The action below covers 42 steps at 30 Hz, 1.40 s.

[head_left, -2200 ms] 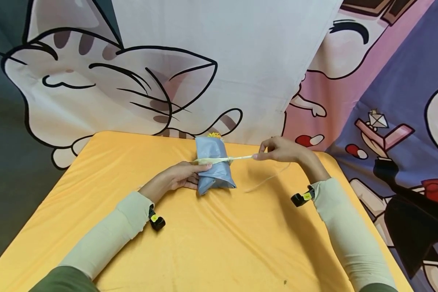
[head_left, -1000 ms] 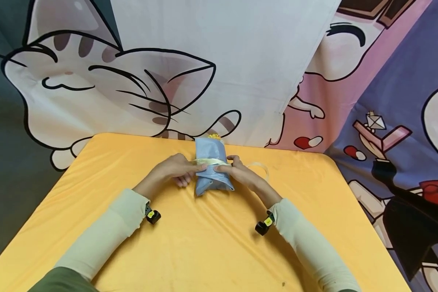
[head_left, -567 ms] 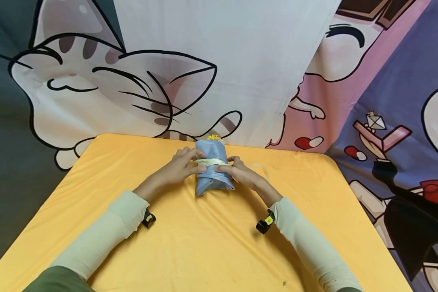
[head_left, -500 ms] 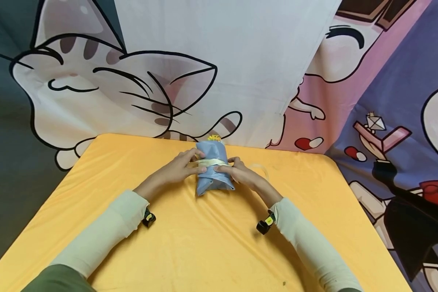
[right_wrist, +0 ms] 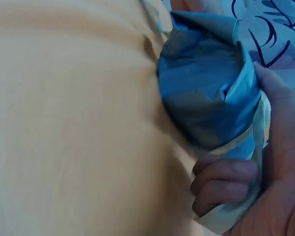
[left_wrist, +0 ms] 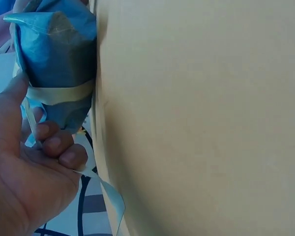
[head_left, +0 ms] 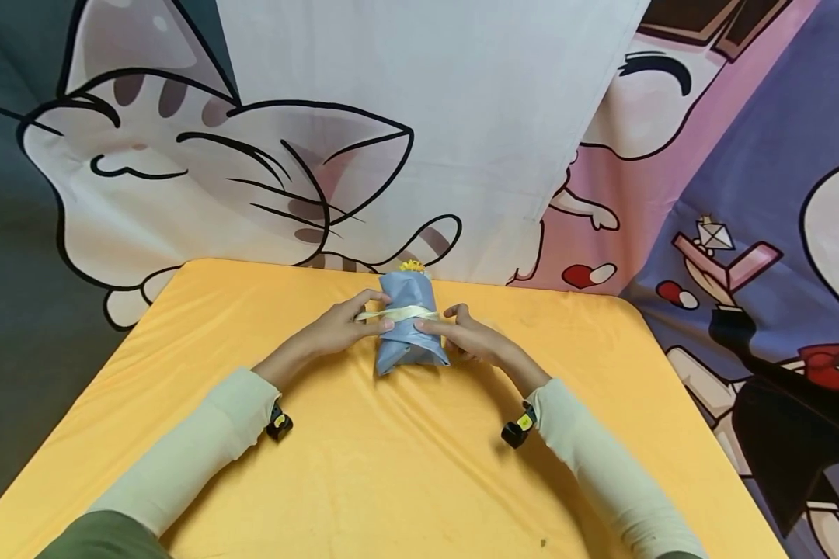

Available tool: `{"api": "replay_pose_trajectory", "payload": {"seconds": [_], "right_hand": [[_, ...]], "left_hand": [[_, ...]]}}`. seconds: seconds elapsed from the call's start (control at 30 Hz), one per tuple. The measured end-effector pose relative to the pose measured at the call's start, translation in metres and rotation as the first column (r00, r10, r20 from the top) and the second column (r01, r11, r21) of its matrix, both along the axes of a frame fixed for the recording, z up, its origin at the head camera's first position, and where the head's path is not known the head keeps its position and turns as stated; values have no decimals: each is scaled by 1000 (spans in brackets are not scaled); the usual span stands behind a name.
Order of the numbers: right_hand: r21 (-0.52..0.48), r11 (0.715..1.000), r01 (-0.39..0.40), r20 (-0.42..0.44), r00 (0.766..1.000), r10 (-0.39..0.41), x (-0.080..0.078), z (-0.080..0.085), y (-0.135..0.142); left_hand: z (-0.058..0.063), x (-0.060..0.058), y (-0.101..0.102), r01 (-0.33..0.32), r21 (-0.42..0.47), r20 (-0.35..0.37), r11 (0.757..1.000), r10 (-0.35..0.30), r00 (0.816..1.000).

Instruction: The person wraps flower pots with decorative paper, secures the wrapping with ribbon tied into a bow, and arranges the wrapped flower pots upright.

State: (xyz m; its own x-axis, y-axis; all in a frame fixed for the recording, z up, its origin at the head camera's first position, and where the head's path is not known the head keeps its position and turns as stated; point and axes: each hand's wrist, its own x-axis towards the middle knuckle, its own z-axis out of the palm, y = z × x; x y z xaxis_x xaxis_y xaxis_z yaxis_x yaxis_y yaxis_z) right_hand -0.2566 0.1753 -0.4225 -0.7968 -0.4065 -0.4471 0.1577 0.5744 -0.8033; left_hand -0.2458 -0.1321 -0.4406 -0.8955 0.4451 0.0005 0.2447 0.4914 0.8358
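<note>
A small bouquet wrapped in blue paper (head_left: 409,291), with a yellow flower (head_left: 412,265) showing at its far end, lies on the yellow-covered table. A cream ribbon (head_left: 411,312) circles its middle. From the left, my left hand (head_left: 339,322) rests its thumb on the wrap near the ribbon. Its curled fingers grip one length of ribbon, whose loose tail (left_wrist: 115,196) hangs below in the left wrist view. On the other side, my right hand (head_left: 475,338) presses its thumb on the wrap. Its curled fingers hold another ribbon length (right_wrist: 258,128), seen in the right wrist view.
The yellow tablecloth (head_left: 363,466) stretches in front of the bouquet and to both sides. A cartoon-printed cloth backdrop (head_left: 475,140) hangs right behind the table's far edge. A tiny dark speck (head_left: 543,543) lies near the front.
My right hand has come in from the right, where it pulled the ribbon taut, to the bouquet's side. My left fingers have shifted up onto the ribbon. The loose ribbon at right has gone from view.
</note>
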Motion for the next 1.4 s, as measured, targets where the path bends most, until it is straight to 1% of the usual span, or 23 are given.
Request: {"api": "replay_pose_trajectory", "payload": {"seconds": [0.07,0.13,0.3,0.4,0.5,0.67,0.93,1.07,1.2,1.3,1.4], "right_hand": [[25,1000,-15,-42,999,16,-2,-4,5],[20,1000,-19,-69,997,21,-4,-8,10],[-52,998,-29,-115,993,23,-7,-13,21],[-81,995,-66,-133,990,55,-9,-13,24],[-99,989,-110,-146,985,95,-9,-15,27],[-71,985,-156,-153,978,144,-5,-16,32],[-54,991,-126,-126,985,119,-3,-17,38],[-57,991,-122,-126,985,115,-1,-19,39],[-56,992,-111,-139,985,102,1,-20,40],[-49,994,-98,-151,984,89,2,-22,41],[-37,995,-97,-165,982,89,1,-23,38]], "left_hand": [[-1,0,-3,-6,-21,-8,1000,6,1000],[-2,0,-6,-6,-41,-15,999,6,1000],[-5,1,-13,-16,-61,-26,998,15,1000],[-5,2,-17,-24,-65,-37,998,21,999],[-5,4,-20,-56,-58,-45,997,53,998],[-5,5,-20,-101,-41,-29,994,100,995],[-3,8,-19,-99,-10,29,995,99,995],[-3,9,-21,-102,-10,29,995,102,994],[-5,9,-21,-102,-5,35,995,102,994],[-6,9,-18,-87,-3,39,996,87,995],[-2,8,-17,-79,-45,20,996,80,997]]}}
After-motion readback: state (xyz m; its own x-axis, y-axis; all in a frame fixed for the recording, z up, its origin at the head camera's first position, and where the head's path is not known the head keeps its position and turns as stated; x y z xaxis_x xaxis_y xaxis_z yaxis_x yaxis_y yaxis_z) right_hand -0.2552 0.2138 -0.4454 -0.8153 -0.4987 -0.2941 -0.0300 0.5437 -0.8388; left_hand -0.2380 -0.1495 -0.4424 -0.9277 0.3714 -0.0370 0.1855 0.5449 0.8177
